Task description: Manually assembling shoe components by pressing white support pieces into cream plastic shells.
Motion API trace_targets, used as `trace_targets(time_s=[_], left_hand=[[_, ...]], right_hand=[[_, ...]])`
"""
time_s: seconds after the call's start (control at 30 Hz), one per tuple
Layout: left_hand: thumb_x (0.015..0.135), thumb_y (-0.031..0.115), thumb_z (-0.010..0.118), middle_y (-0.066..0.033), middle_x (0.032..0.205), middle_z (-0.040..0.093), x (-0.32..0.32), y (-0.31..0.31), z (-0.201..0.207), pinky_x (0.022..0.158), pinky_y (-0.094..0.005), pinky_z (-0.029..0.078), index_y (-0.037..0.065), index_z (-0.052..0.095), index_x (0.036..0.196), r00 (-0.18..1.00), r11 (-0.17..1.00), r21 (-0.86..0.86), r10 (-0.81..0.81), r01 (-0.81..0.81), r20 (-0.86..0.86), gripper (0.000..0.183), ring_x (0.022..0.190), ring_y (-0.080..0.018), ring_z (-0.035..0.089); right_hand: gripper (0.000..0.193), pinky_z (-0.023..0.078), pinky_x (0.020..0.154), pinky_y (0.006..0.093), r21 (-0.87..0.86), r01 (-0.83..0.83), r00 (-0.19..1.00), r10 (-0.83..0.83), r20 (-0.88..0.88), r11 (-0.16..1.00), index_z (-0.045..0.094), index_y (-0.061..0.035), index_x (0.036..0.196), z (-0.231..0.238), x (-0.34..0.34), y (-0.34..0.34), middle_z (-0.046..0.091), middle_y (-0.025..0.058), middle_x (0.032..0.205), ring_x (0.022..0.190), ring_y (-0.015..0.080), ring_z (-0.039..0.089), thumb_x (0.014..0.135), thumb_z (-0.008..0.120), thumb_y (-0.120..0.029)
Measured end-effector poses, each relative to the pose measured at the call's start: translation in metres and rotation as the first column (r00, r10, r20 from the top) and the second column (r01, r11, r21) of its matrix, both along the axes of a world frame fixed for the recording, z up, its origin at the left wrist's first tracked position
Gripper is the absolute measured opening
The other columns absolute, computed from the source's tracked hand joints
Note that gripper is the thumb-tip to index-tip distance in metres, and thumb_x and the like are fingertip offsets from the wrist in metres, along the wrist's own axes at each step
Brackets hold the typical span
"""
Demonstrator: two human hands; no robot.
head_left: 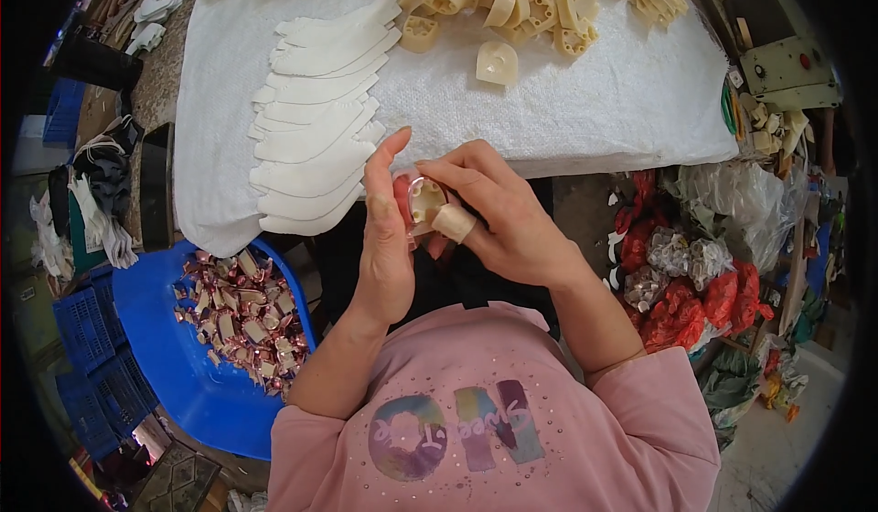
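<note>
Between my two hands, just off the near edge of the cloth-covered table, is a cream plastic shoe heel [424,199], its hollowed face showing and shiny pink-red material along its left side. My left hand [386,229] supports it from the left, one finger stretched upward and the others hidden behind it. From the right, my right hand [498,203] grips it with bent fingers; beige tape [453,223] wraps its thumb. Thin white cut pieces [315,114] lie fanned in an overlapping row beyond my left hand. Farther off is a single cream heel [497,63].
Cream heels [517,0] are heaped along the far side of the white cloth [585,114]. A blue basin [197,393] of shiny pink-covered heels stands at my left. Red plastic bags [681,311] and clear plastic [750,206] crowd the right. Blue crates [96,329] sit far left.
</note>
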State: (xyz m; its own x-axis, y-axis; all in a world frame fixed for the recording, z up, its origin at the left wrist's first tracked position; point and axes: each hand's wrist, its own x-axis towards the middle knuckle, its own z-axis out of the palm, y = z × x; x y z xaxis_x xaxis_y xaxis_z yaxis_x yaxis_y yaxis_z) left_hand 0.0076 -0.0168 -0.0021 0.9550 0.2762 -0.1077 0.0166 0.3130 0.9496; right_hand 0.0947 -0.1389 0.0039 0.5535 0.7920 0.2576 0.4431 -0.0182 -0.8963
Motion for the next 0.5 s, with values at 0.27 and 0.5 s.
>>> trace_targets(time_s=[0.27,0.5], left_hand=[[0.09,0.068,0.013,-0.005,0.092,0.053,-0.001,0.004,0.007,0.055,-0.0228,0.041,0.006,0.021,0.141,0.998,0.982,-0.179,-0.06,0.054,-0.025,0.081,0.071,-0.0098,0.051],[0.094,0.056,0.024,-0.0089,0.098,0.053,-0.01,0.008,0.007,0.065,-0.0282,0.045,0.005,0.024,0.14,0.998,0.975,-0.215,-0.058,0.052,-0.025,0.068,0.076,-0.0156,0.054]], right_hand=[[0.047,0.043,0.088,0.0349,0.041,-0.118,0.991,0.121,-0.062,0.992,0.05,-0.0053,0.127,-0.011,0.012,-0.004,0.048,0.0138,0.115,0.1,0.0275,0.05,0.082,0.063,-0.011],[0.029,0.046,0.08,0.0314,0.08,-0.045,0.96,0.065,-0.274,0.996,0.057,-0.0015,0.113,-0.005,0.014,-0.006,0.056,0.0094,0.104,0.094,0.0191,0.054,0.086,0.057,-0.011]])
